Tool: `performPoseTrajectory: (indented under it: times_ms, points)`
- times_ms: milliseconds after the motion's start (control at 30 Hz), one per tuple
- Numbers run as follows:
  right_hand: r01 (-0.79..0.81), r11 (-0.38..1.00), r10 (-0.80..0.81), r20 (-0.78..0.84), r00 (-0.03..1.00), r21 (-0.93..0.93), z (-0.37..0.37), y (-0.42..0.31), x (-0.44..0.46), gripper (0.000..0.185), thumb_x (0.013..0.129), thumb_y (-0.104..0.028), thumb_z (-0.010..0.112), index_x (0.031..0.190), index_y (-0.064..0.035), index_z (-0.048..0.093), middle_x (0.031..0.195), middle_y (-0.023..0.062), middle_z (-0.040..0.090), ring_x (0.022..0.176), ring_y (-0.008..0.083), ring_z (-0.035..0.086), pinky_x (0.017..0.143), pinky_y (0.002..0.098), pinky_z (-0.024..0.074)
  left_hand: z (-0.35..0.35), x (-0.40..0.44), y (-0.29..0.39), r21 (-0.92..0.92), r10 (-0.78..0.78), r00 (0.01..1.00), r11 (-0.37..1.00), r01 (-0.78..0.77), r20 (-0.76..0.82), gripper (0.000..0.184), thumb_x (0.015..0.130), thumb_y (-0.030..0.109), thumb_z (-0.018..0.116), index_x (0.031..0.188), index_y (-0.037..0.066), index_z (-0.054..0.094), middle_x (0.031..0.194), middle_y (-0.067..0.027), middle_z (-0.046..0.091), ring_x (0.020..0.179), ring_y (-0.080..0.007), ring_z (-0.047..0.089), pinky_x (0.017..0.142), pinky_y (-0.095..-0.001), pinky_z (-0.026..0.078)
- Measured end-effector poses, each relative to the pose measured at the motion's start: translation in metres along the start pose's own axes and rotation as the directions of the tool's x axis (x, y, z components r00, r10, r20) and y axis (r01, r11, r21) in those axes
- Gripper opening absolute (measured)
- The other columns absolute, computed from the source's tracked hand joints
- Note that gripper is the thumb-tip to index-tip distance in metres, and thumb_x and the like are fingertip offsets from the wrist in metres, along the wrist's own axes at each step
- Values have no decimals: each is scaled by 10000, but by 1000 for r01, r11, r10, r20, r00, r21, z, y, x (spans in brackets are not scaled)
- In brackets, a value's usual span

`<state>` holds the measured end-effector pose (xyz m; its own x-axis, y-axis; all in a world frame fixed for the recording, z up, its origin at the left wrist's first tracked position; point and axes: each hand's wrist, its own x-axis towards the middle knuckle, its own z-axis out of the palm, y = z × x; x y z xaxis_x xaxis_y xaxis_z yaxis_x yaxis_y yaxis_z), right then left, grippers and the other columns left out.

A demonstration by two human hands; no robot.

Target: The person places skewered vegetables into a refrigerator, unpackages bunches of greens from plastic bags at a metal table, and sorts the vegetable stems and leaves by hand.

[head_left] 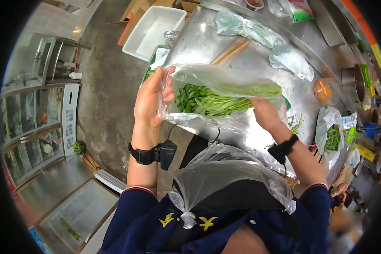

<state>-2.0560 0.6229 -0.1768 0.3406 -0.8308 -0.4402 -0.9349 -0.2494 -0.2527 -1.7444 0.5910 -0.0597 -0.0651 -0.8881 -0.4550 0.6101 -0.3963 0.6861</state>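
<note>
A bundle of long-stemmed leafy greens (211, 99) lies lengthwise in a clear plastic bag (199, 74), leaves to the left and pale stems to the right. My left hand (154, 93) grips the left edge of the bag, thumb and fingers closed on the film. At the stem end, my right hand (266, 115) is closed round the lower part of the greens, its fingertips hidden by them. Bag and greens are held over the near edge of the metal table (194, 31). Each wrist carries a black strap.
Thin wooden skewers (232, 51) and several filled plastic bags (290, 61) lie on the table. A white tub (154, 31) stands beyond its left corner. To the right are a bag of greens (332, 137) and a metal pot (352, 84). Glass-door fridges (34, 114) stand at left.
</note>
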Motion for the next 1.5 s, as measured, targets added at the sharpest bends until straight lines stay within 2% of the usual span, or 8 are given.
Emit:
performPoseTrajectory:
  times_ms: [100,300,633,833,1000,1167,1333,1500]
  points:
    - [177,911,-342,-441,830,-373,38,8,44,559,667,-44,549,1206,-13,402,1083,174,503,1030,319,468,900,405,357,-4,1,5,-6,77,997,997,-77,26,351,893,246,471,1075,-54,488,855,-49,522,695,-86,463,594,-211,381]
    - [190,963,-206,-67,976,-192,39,15,66,534,591,-106,639,1092,-14,477,1032,167,516,1029,298,473,898,386,358,-64,-31,-22,362,426,803,888,-284,-416,258,868,236,516,1020,30,550,913,-16,551,808,-84,490,674,-215,377]
    - [38,727,-332,302,894,685,-39,12,86,583,590,-253,686,1069,29,510,916,156,607,883,263,568,806,315,425,-96,-53,-187,331,-623,764,695,638,-167,294,812,283,598,993,53,566,891,-35,586,796,-118,551,680,-246,458]
    - [-308,342,-350,425,835,888,1,-12,71,576,652,-230,635,1147,17,475,1054,110,558,949,164,520,825,280,403,-55,-1,-220,286,-604,796,757,588,-38,338,785,280,625,1046,76,556,906,-41,591,777,-126,552,682,-270,462]
    - [-130,568,-292,347,891,813,6,-21,55,587,636,-187,645,1158,12,466,1019,111,575,936,181,528,826,290,408,-92,17,-227,655,-512,799,492,574,-315,412,778,240,617,1121,34,519,977,-77,602,658,-186,580,572,-254,470]
    - [-184,682,-202,425,882,707,32,-21,65,565,632,-141,651,1151,-2,474,1006,114,584,922,193,539,816,305,421,-77,10,-212,167,-295,939,931,324,-175,281,781,195,621,1007,32,587,993,-70,598,873,-164,552,804,-294,428]
    - [-471,-45,-307,436,846,881,35,-27,54,470,666,-88,597,1109,14,480,963,101,574,829,179,567,717,295,458,-55,13,-230,-257,-429,903,870,421,28,343,786,176,622,1073,19,522,1000,-88,577,871,-213,556,816,-346,453]
    - [-427,33,-265,420,868,904,20,-19,47,436,667,-100,585,1076,19,495,928,88,570,791,166,555,697,297,457,-50,8,-232,-373,-498,867,800,469,21,354,800,140,559,1121,7,491,1104,-102,542,980,-221,525,886,-360,404]
